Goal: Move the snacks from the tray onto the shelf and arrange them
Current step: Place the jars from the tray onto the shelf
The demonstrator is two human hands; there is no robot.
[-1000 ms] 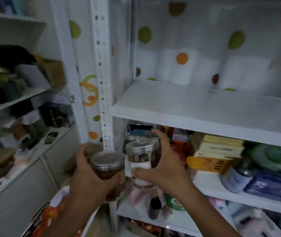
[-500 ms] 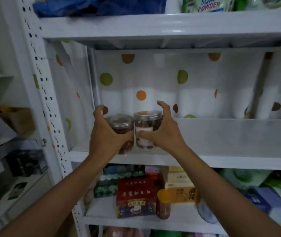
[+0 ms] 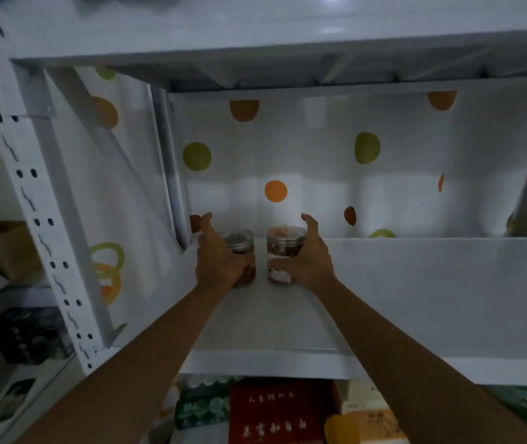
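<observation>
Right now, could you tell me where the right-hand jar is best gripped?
Grip the right jar around its round side wall below the lid, coming from its right, as the right hand does: it stands upright, and the left jar crowds its left side.

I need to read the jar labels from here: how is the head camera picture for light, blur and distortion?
Head view: dim overall, the shelf grey with a brighter patch on the dotted backing; wide-angle bending curves the upright post; soft focus, so the label on the right jar in the right hand is unreadable, and the left hand covers most of the left jar.
</observation>
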